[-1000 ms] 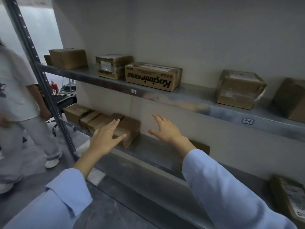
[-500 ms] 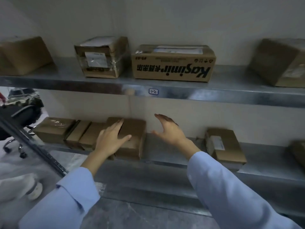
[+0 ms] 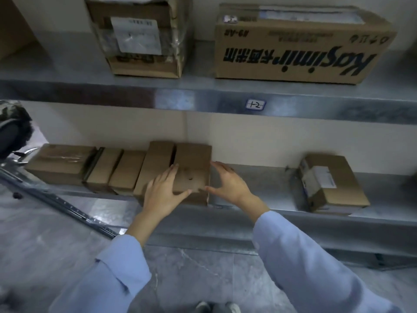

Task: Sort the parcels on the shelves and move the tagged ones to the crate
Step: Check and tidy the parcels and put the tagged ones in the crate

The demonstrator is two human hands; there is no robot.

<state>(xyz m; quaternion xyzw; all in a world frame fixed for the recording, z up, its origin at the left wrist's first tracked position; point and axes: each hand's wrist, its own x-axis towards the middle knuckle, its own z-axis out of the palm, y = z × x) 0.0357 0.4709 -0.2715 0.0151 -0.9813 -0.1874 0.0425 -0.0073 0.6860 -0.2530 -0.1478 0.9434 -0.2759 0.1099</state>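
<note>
Both hands have closed in on the end parcel [image 3: 191,168], grips open, neighbouring parcel [image 3: 155,168] pressed against its left.

We see a dim, flat-lit scene; above the left hand [image 3: 165,195] a pale glare patch sits on the upper shelf edge [image 3: 176,101]; soft shadow fills the lower shelf [image 3: 266,184] right of the right hand [image 3: 230,185]; wide-angle bending and blur grow toward the frame edges.
</note>
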